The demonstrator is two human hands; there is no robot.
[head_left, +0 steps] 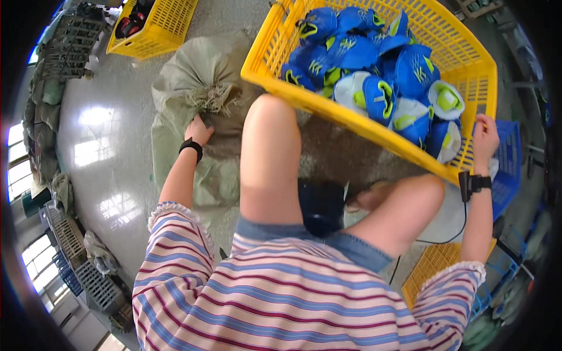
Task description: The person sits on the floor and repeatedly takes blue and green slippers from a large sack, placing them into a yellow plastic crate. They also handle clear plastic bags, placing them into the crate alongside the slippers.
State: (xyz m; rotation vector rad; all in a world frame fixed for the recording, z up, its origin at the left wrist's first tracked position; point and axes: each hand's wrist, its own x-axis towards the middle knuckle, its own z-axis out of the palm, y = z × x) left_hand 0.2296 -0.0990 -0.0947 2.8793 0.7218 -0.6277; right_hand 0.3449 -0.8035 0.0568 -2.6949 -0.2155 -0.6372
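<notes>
A big yellow plastic crate [351,120] stands tilted across in front of my knees. Inside it lies a heap of blue shoe uppers [358,51] with lime-green linings, some showing white undersides. My right hand [485,138] is closed over the crate's right-hand rim. On the left a pale green woven sack [186,65] lies on the floor, its gathered, frayed neck pointing toward me. My left hand [199,130] is at the sack just below that neck, fingers bent into the fabric and partly hidden.
Beyond the sack stands a smaller yellow crate [161,26] holding dark and red items. A blue crate [508,167] is beside my right wrist, and an orange-yellow crate [430,266] by my right elbow. A black cable [453,237] hangs from my right wristband. Crates [96,284] line the left wall.
</notes>
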